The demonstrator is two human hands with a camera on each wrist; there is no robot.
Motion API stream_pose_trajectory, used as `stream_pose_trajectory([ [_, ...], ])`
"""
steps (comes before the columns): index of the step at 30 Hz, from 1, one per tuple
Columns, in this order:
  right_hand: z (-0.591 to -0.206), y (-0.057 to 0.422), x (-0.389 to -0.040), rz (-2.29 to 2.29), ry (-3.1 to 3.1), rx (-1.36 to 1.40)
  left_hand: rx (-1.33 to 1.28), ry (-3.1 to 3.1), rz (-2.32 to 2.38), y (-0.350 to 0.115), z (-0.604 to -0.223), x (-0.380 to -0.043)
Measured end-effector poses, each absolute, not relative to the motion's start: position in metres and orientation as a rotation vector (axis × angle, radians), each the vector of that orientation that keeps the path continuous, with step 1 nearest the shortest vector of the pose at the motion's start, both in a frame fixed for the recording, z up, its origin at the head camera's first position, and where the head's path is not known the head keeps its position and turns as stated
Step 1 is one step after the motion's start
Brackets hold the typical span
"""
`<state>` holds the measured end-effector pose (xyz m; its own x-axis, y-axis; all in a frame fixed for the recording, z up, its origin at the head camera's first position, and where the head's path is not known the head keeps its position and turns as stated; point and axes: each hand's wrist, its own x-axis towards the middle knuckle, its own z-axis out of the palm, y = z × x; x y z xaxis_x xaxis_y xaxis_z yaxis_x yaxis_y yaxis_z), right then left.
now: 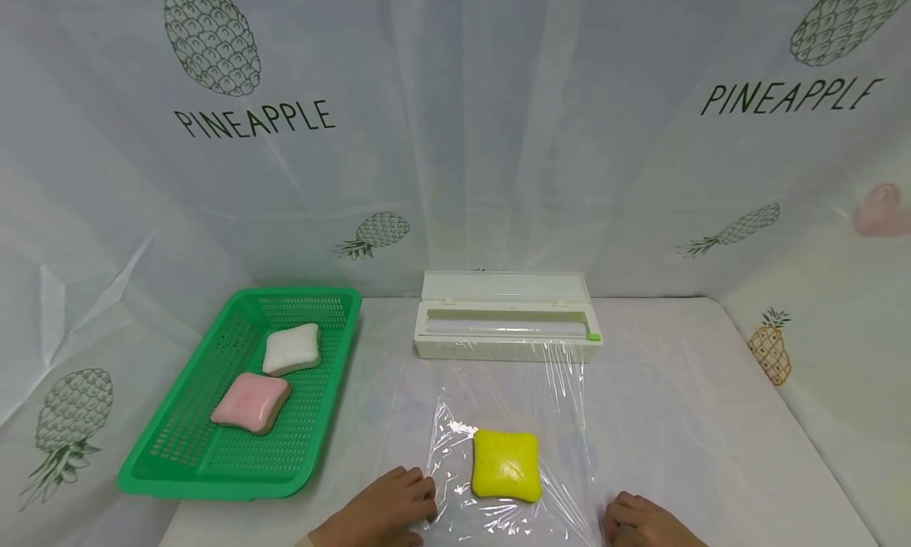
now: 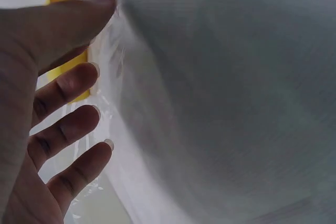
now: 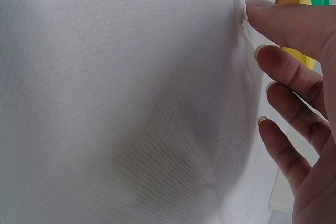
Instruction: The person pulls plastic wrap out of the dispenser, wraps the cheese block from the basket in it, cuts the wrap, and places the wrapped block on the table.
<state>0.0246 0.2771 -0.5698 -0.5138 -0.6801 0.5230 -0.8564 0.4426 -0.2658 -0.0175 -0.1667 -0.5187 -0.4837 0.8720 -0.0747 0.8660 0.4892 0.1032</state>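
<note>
A sheet of cling film (image 1: 508, 393) stretches toward me from a white dispenser box (image 1: 498, 348) with its lid raised. On the film lies a yellow, pillow-shaped soap bar (image 1: 506, 465). My left hand (image 1: 387, 507) is at the film's left edge, left of the soap. In the left wrist view its thumb (image 2: 79, 19) pinches the film, the index finger mostly hidden behind it. At the right edge, my right hand (image 1: 644, 522) pinches the film the same way, thumb (image 3: 289, 24) foremost and the other fingers loosely bent. Neither hand touches the soap.
To the left stands a green plastic basket (image 1: 323, 436) holding a white soap bar (image 1: 292, 348) and a pink soap bar (image 1: 251, 402). A curtain (image 1: 498, 136) printed with pineapples hangs behind the white-covered table (image 1: 697, 420) and along both its sides.
</note>
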Motion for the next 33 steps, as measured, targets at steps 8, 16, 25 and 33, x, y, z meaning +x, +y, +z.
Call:
stream_pose_trajectory([
  [8, -0.568, 0.277, 0.024, 0.729, -2.353, 1.320, 1.402, 2.531, 0.244, -0.171, -0.527, -0.018],
  [16, -0.569, 0.279, 0.022, 0.724, -2.305, 1.358, 1.556, 2.612, 0.300, -0.173, -0.534, -0.016],
  [25, -0.563, 0.284, 0.018, 0.891, -2.313, 1.392, 1.507, 2.660, 0.353, -0.174, -0.530, -0.017],
  [33, -0.546, 0.296, 0.010, 1.075, -2.383, 1.332, 1.347, 2.680, 0.723, -0.180, -0.521, -0.021],
])
